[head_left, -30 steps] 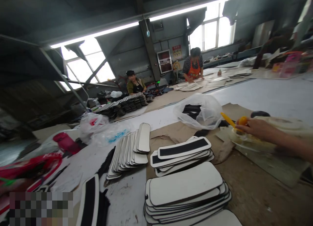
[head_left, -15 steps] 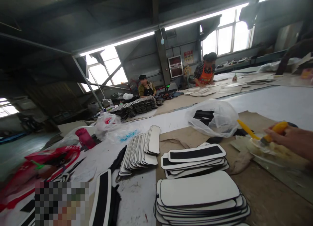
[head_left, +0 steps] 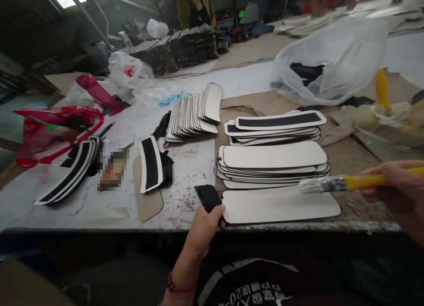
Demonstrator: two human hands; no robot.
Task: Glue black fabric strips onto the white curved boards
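Note:
My left hand (head_left: 206, 224) is closed, low in the middle, pinching a flat black piece (head_left: 208, 197) at the left end of a long white panel (head_left: 281, 207). That panel lies along the table's front edge, and my fingertips meet its corner. On the right, my right hand (head_left: 394, 187) grips a paintbrush (head_left: 364, 182) by its yellow handle. The brush's whitish bristles hang over or touch the panel's right half; I cannot tell which. Just behind lies a stack of white panels (head_left: 274, 156). Farther back, more panels (head_left: 281, 120) carry black strips on top.
A glue-smeared container (head_left: 387, 116) with a second yellow handle (head_left: 381, 87) is at the right. Behind it sits a clear plastic bag (head_left: 334, 63). White pieces (head_left: 192, 116) fan out mid-table. Left are black-striped panels (head_left: 71, 173) and a red bag (head_left: 59, 131). Two people work across the table.
The view has tilted down. My right hand has moved from the glue container to the front panel with the brush. My left hand has come into view with the black piece.

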